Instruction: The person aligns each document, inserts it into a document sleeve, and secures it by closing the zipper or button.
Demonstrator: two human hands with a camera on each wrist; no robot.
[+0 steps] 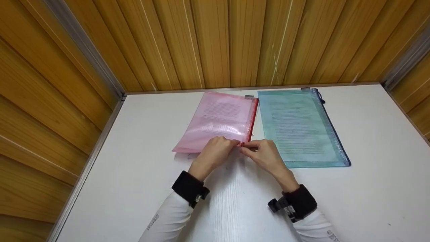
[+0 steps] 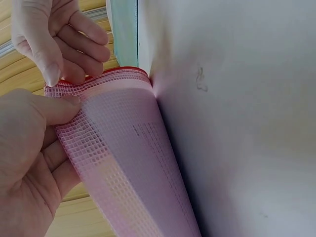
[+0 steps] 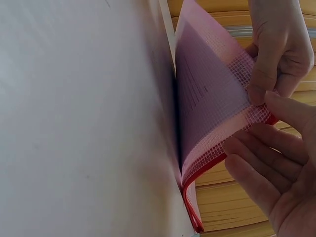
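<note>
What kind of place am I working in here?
Probably a small desk booth for paperwork: a white table walled on three sides by wood panels, with a pink mesh pouch and a blue-green mesh pouch, each holding printed sheets.

White table with 2 mesh pouches side by side: pink pouch, green pouch.

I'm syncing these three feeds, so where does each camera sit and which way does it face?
Head: looks forward and down at the white table, both hands and sleeves.
Left wrist: along the table; left hand pinches the pink mesh pouch.
Right wrist: opposite side; right hand at the pouch's red edge.
All share the pouch and both hands.
</note>
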